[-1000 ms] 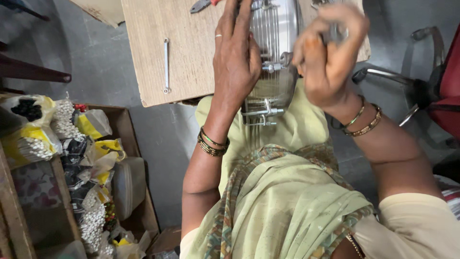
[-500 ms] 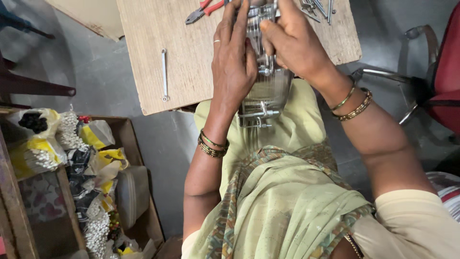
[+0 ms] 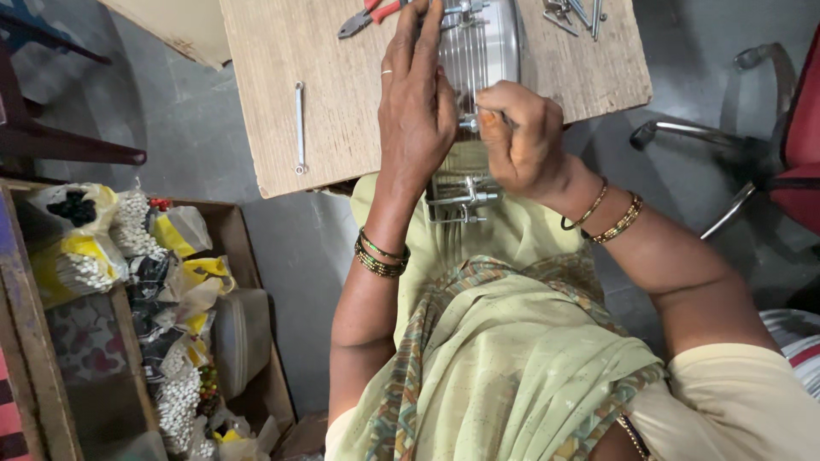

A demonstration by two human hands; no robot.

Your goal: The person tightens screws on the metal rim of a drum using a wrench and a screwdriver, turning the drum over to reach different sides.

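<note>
A round shiny metal body (image 3: pixel 489 51) with metal rods and brackets along its side rests half on the wooden table (image 3: pixel 290 51), half over my lap. My left hand (image 3: pixel 417 94) lies flat against its left side, fingers stretched up, holding it steady. My right hand (image 3: pixel 521 137) is closed, its fingertips pinching a small metal fitting (image 3: pixel 468 125) on the body's side. Lower brackets (image 3: pixel 461 201) stick out below the table edge.
A small spanner (image 3: pixel 300 126) lies on the table's left part, red-handled pliers (image 3: pixel 367 15) at the top edge, loose metal parts (image 3: pixel 574 12) at the top right. A cardboard box (image 3: pixel 248 256) with bags of small parts stands at the left. A chair (image 3: pixel 769 137) stands at the right.
My right hand has come down from the top of the metal body to its side and closed on a small fitting. My left hand stays against the body.
</note>
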